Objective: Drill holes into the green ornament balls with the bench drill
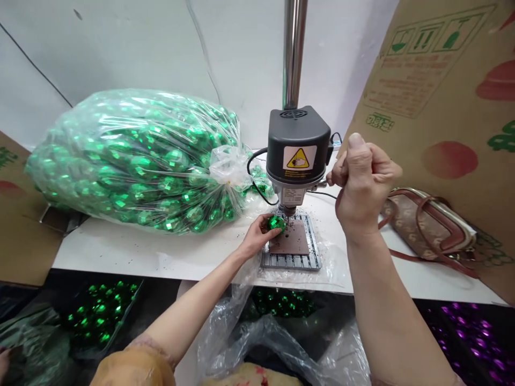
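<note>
The left fingers (271, 224) are clamped on a shiny green faceted ball (277, 223) beside the black-and-silver drill press (298, 145), while the right fingers (341, 170) are curled together at its side handle

a white table (161, 252) against a pale, plain wall (132, 43).

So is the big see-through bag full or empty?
Full: the big bag bulges, and shiny green balls press against its plastic from end to end.
</note>
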Available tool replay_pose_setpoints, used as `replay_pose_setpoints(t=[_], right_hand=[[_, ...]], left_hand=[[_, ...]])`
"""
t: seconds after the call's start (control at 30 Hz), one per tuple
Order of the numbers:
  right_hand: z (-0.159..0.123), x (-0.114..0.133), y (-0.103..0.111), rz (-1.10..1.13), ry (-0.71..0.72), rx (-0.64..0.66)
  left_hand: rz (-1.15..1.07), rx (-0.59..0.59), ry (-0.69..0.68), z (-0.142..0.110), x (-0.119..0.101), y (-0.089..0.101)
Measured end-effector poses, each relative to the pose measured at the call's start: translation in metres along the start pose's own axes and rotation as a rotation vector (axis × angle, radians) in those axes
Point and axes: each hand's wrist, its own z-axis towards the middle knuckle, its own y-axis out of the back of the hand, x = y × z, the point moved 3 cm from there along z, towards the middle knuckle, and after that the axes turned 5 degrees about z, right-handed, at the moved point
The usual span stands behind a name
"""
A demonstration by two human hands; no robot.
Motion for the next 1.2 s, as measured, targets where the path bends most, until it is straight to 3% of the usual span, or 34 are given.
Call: replay_pose_setpoints(t=[0.37,0.63,0.97,1.2], right_hand=[[0.001,0.001,-0.001,0.072,0.093,0.021],[0.003,-0.001,-0.002,0.147,0.094,-0.005],[0.002,-0.002,0.000,0.115,0.090,0.006],[-0.013,-0.003,0.005,0.114,0.159,-0.043]], left_hand=[[0.148,0.051,-0.127,0.003,0.006,-0.010],[0.302,0.061,-0.302,-0.004,0.006,-0.025],[0.131,0.074,-0.158,-0.010,0.015,-0.031],[0.093,0.047,-0.150,-0.009,0.015,-0.033]])
